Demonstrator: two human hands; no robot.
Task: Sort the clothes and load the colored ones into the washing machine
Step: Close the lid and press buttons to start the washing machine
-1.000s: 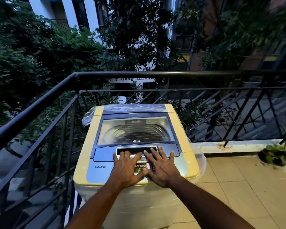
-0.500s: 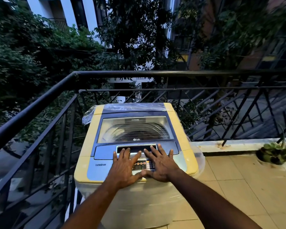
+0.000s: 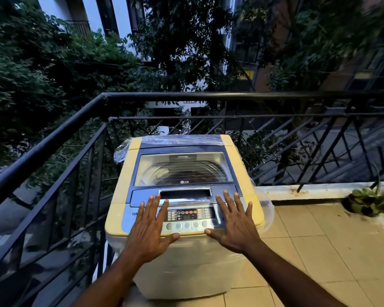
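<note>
While dusk light fell on a tiled balcony, a person stood over a top-loading washing machine (image 3: 184, 187) and looked down along both bare forearms. At the far left, a black metal railing (image 3: 53, 138) ran diagonally toward a corner post and then turned to cross the scene behind the machine, with dense trees and building fronts beyond it. The washing machine stood in that corner, just beside the railing, its yellowed top partly wrapped in clear plastic film (image 3: 122, 149) that bunched at the back left. Its lid (image 3: 183, 168) lay closed, and through the glass window a dark reddish mass showed in the drum, too dim to identify.

The left hand (image 3: 150, 229) lay flat, fingers straight and spread, on the left part of the front panel, fingertips reaching the lid's handle recess and the thumb pointing right along the front edge. Between the two hands sat the control panel (image 3: 190, 216), with small lit indicators above a row of round buttons, uncovered. The right hand (image 3: 231, 227) lay flat on the panel's right side in the same way, fingers straight and spread, thumb pointing left. Neither hand gripped anything.

Further right, beige floor tiles (image 3: 330, 251) stretched out, and a potted plant (image 3: 368, 200) sat beside a low ledge at the right edge.
</note>
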